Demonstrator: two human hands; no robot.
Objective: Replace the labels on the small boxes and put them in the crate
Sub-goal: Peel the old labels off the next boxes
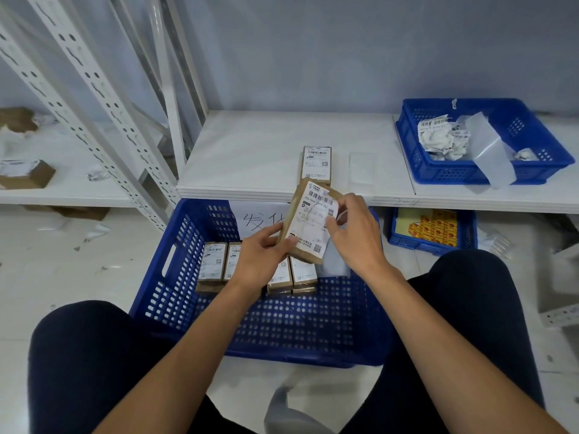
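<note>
While the left hand (263,255) grips the small box (289,220) by its lower left edge, just above the blue crate (175,277), the right hand (354,233) pinches the label (313,220) at its right edge. Peeling or pressing? Can't tell. The box stands nearly upright, long axis running up and away, label facing the person. The right hand is nearer that edge, so any pull likely runs leftward across the short side. Labelled boxes (213,261) sit in the crate below.

Grey wall (344,42), white metal shelving (266,151), pale littered floor (62,267).
</note>
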